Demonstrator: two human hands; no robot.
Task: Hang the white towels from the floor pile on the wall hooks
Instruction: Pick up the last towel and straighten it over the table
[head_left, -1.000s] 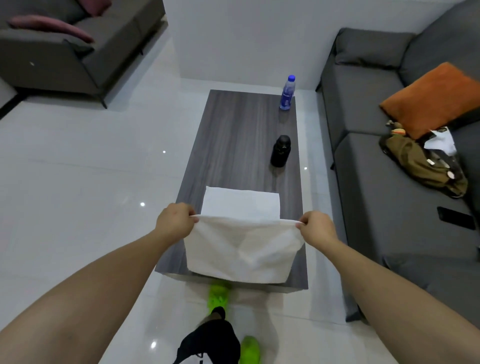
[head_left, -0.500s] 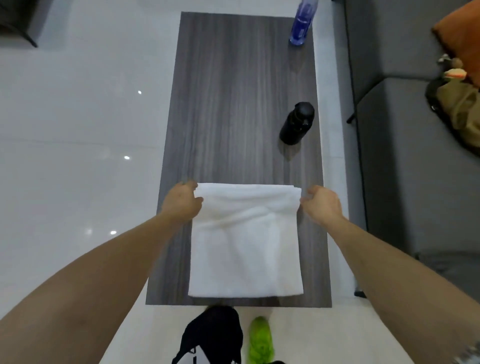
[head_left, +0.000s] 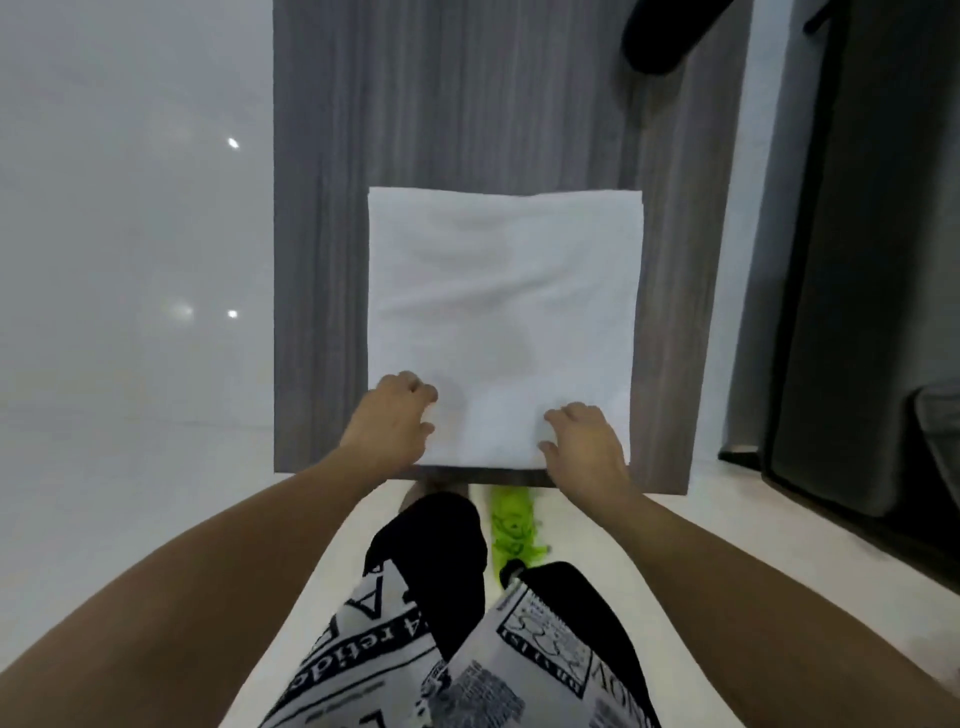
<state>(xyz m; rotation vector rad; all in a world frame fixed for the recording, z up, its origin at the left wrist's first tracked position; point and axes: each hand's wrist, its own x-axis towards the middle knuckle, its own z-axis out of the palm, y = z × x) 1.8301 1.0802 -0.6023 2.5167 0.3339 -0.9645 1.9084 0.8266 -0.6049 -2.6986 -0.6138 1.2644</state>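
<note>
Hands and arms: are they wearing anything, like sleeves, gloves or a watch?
No. The left hand and right hand are bare, with no gloves. Both forearms are bare as far as the picture shows, with no sleeves, and no watch or ring is visible.

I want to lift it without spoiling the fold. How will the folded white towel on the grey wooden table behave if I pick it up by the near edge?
The folded white towel will probably droop and unfold, since its surface shows soft wrinkles. It likely weighs little, being thin cloth. Pushed along the grey wooden table, it may bunch rather than slide.
</note>
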